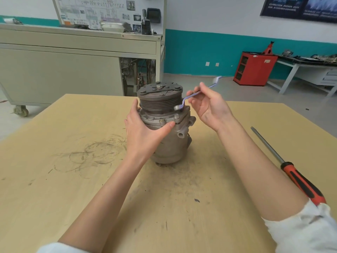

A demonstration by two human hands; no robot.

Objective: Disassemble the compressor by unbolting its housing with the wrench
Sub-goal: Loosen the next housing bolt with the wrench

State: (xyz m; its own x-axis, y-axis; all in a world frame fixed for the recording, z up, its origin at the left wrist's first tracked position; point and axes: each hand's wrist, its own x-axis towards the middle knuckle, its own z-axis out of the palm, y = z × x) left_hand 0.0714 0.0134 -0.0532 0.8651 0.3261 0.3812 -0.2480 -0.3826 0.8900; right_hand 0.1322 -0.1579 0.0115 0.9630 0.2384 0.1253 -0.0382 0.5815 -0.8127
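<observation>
A grey metal compressor (171, 143) stands upright in the middle of the wooden table (73, 189), its dark grooved pulley (159, 100) on top. Bolts (161, 120) sit around the housing flange below the pulley. My left hand (144, 128) wraps the housing's left side, thumb across the front under the flange. My right hand (207, 105) pinches a thin silver offset ring wrench (188, 98) by its shaft. The wrench's lower ring end (176, 107) sits at a flange bolt on the right; its other end sticks up to the right.
A long screwdriver (291, 172) with a red and black handle lies on the table at the right, partly under my right sleeve. Beyond the table stand a beige wheeled bench (73, 61), a red cabinet (255, 68) and a workbench (310, 66).
</observation>
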